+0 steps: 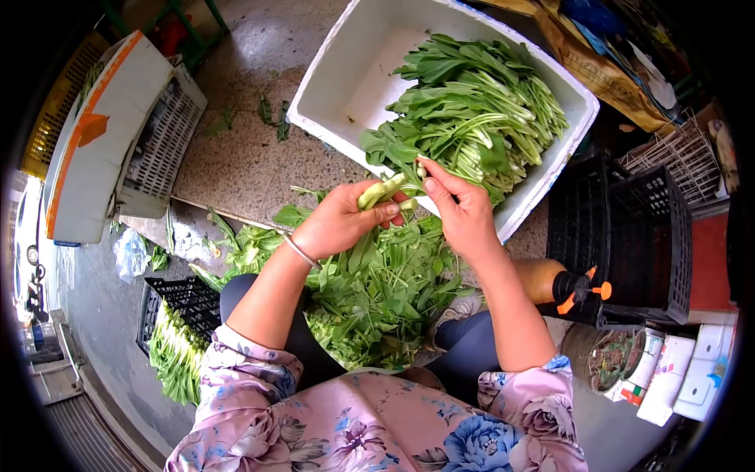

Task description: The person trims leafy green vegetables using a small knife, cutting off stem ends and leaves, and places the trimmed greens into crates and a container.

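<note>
My left hand (pixel 350 216) is closed around a few pale green stems (pixel 381 191), their cut ends pointing up and to the right. Close beside it, my right hand (pixel 460 206) pinches a small piece of greenery at the near rim of a white foam box (pixel 322 72). Inside that box, a large bundle of leafy greens (pixel 480 110) fills the right side, stems toward the right. Below both hands lies a heap of loose leaves (pixel 385 291) between my knees. A bracelet circles my left wrist.
Black crates (pixel 641 236) and an orange bottle with a black cap (pixel 543 283) stand at the right. At the lower left, a black crate (pixel 189 303) holds greens. White boxes (pixel 98 141) and a perforated crate (pixel 167 130) are at the upper left.
</note>
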Action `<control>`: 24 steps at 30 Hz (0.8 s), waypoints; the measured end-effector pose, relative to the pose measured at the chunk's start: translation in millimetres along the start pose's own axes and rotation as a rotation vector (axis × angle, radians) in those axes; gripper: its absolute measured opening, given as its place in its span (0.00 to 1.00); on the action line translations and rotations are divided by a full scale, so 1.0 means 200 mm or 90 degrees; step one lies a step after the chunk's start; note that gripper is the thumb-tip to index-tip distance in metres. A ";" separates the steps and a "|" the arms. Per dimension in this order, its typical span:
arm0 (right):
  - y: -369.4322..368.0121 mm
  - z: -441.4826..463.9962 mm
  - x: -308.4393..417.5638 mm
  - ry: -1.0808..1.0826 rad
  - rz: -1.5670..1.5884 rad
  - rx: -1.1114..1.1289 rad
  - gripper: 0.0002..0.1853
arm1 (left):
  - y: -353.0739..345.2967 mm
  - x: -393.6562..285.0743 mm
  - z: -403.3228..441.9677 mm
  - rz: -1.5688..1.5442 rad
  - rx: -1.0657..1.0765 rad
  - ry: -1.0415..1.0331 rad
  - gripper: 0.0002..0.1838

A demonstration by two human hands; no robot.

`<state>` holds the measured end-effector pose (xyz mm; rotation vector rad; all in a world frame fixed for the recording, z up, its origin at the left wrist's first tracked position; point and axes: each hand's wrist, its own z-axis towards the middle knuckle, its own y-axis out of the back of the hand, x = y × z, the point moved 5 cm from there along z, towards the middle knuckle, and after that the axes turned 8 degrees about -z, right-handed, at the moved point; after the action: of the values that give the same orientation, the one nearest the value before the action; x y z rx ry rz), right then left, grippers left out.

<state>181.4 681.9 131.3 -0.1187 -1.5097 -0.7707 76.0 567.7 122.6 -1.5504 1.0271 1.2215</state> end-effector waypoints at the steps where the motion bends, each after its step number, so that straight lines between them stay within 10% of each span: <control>1: 0.00 0.01 0.01 0.025 0.031 -0.053 0.18 | 0.00 0.00 0.00 0.001 0.001 -0.002 0.12; 24: -0.10 -0.03 -0.06 -0.035 0.275 0.059 0.10 | -0.05 -0.01 -0.01 0.117 0.043 -0.019 0.18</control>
<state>177.2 669.0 112.0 -0.3853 -1.4998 -0.3528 86.2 569.0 125.4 -1.4063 1.2004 1.3163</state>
